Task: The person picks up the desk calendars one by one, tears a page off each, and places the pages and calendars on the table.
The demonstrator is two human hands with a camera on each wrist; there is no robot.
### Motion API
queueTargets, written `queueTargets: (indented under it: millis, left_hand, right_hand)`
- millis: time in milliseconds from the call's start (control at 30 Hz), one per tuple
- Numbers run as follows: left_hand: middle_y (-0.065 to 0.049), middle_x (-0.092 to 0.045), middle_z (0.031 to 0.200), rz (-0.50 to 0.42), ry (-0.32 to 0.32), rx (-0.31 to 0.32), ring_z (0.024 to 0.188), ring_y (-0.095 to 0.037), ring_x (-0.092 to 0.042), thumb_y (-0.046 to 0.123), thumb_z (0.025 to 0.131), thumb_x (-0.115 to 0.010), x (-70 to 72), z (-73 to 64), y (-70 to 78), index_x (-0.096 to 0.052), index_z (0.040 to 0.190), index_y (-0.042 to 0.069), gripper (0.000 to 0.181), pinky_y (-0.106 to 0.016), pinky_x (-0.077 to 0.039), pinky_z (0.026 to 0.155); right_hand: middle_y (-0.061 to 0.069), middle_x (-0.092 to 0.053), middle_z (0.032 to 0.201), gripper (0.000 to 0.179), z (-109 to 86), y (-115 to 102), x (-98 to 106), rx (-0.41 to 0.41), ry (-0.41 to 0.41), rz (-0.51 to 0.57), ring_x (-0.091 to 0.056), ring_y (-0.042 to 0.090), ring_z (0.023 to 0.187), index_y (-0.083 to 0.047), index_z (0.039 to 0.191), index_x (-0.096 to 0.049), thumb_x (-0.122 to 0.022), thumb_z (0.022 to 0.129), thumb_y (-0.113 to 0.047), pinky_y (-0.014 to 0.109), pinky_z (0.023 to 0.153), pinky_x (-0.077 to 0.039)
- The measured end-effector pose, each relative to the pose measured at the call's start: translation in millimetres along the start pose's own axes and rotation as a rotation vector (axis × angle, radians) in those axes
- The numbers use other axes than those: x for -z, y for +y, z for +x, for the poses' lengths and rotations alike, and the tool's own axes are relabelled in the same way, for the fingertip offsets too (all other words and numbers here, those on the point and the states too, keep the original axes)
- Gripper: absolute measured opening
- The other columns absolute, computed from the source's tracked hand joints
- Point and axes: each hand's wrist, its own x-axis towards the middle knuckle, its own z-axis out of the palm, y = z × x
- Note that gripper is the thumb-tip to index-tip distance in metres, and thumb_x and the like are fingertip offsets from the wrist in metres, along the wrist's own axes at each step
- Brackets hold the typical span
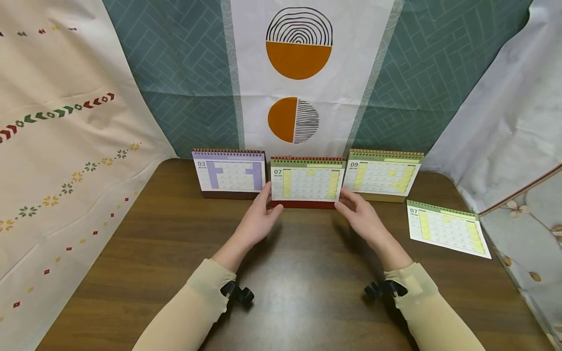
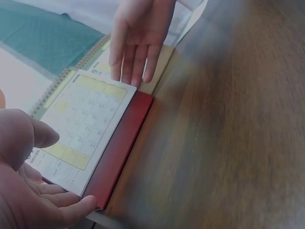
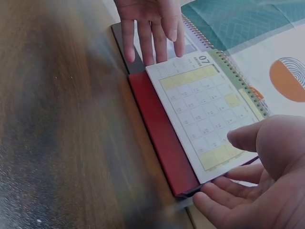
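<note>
A desk calendar with a 07 page and a red base (image 1: 307, 181) stands in the middle of a row at the back of the table. My left hand (image 1: 260, 214) is at its left edge, with straight fingers along the side and the thumb in front of the page. At the opposite edge, my right hand (image 1: 362, 214) mirrors this, its fingers beside the calendar and its thumb apart from the sheet. In the right wrist view, the fingertips (image 3: 209, 198) lie right at the red base's end corner.
To the left stands a purple 03 calendar (image 1: 230, 171); a green 09 calendar (image 1: 382, 173) on a tan base is at the right. A loose 07 sheet (image 1: 448, 229) lies flat near the table's right edge. Patterned cloth (image 1: 189, 73) hangs behind the wooden table (image 1: 303, 273).
</note>
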Motion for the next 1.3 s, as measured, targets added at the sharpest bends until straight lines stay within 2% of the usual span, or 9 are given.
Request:
queueTargets:
  millis: [133, 267, 500, 633, 767, 1000, 1200, 1300]
  left_hand:
    - [-0.021, -0.03, 0.176, 0.014, -0.003, 0.002, 0.156, -0.038, -0.042, 0.016, 0.113, -0.064, 3.4, -4.1, -0.9, -0.016, 0.176, 0.006, 0.08, -0.052, -0.045, 0.119]
    - [-0.023, -0.031, 0.174, 0.032, -0.002, -0.007, 0.154, -0.038, -0.044, 0.017, 0.113, -0.064, 6.2, -5.4, -2.2, -0.017, 0.176, 0.004, 0.079, -0.051, -0.046, 0.118]
    - [-0.027, -0.033, 0.17, 0.094, -0.015, -0.027, 0.151, -0.036, -0.046, 0.018, 0.113, -0.064, 7.7, -6.1, -1.7, -0.018, 0.175, 0.002, 0.079, -0.049, -0.049, 0.115]
    - [-0.028, -0.035, 0.167, 0.122, -0.018, -0.025, 0.148, -0.036, -0.048, 0.016, 0.112, -0.064, 8.0, -8.2, -2.0, -0.019, 0.175, 0.002, 0.078, -0.049, -0.051, 0.114]
    - [-0.028, -0.038, 0.164, 0.121, -0.017, -0.044, 0.146, -0.035, -0.049, 0.015, 0.112, -0.064, 8.4, -10.3, -0.7, -0.024, 0.173, 0.001, 0.074, -0.048, -0.052, 0.113]
    - [-0.027, -0.043, 0.16, 0.096, -0.006, -0.068, 0.146, -0.035, -0.05, 0.012, 0.112, -0.065, 8.6, -11.3, -0.6, -0.033, 0.171, 0.002, 0.067, -0.047, -0.052, 0.112]
    - [-0.025, -0.049, 0.153, 0.081, -0.004, -0.056, 0.141, -0.035, -0.054, 0.014, 0.112, -0.064, 12.3, -11.8, 5.6, -0.037, 0.168, 0.0, 0.063, -0.048, -0.047, 0.117]
    - [-0.022, -0.052, 0.151, 0.045, 0.001, -0.037, 0.137, -0.035, -0.057, 0.017, 0.113, -0.063, 15.6, -13.7, 9.8, -0.039, 0.168, 0.001, 0.062, -0.049, -0.047, 0.117]
  right_hand:
    - [0.021, -0.044, 0.166, 0.063, -3.2, 0.1, -0.4, 0.013, -0.01, -0.015, -0.045, 0.039, 0.152, -0.008, 0.171, -0.04, -0.062, 0.115, -0.028, 0.061, 0.123, -0.036]
    - [0.022, -0.053, 0.152, 0.056, -5.3, -0.8, -1.8, 0.041, -0.008, -0.04, -0.05, 0.039, 0.143, -0.006, 0.165, -0.048, -0.062, 0.115, -0.026, 0.061, 0.118, -0.039]
    - [0.021, -0.063, 0.146, 0.042, -5.6, -0.5, -2.2, 0.051, 0.044, -0.112, -0.058, 0.037, 0.133, -0.003, 0.152, -0.06, -0.061, 0.116, -0.024, 0.057, 0.113, -0.044]
    - [0.017, -0.071, 0.137, 0.037, -5.3, 0.3, -2.4, 0.036, 0.052, -0.158, -0.06, 0.034, 0.119, -0.004, 0.145, -0.066, -0.06, 0.116, -0.026, 0.051, 0.102, -0.047]
    - [0.015, -0.073, 0.13, 0.034, -6.5, 1.0, -2.1, 0.025, 0.045, -0.177, -0.057, 0.033, 0.109, -0.005, 0.141, -0.069, -0.06, 0.116, -0.026, 0.047, 0.091, -0.044]
    - [0.014, -0.073, 0.125, 0.03, -8.2, 0.5, -2.0, 0.031, 0.052, -0.174, -0.056, 0.031, 0.104, -0.004, 0.136, -0.071, -0.06, 0.116, -0.025, 0.045, 0.087, -0.042]
    - [0.018, -0.076, 0.125, 0.029, -10.2, -4.0, -2.0, 0.019, 0.07, -0.071, -0.068, 0.03, 0.112, 0.001, 0.133, -0.07, -0.058, 0.117, -0.02, 0.047, 0.099, -0.051]
    - [0.02, -0.076, 0.127, 0.031, -11.1, -7.0, -1.3, 0.002, 0.071, -0.01, -0.069, 0.031, 0.117, 0.004, 0.136, -0.068, -0.056, 0.117, -0.018, 0.049, 0.104, -0.051]
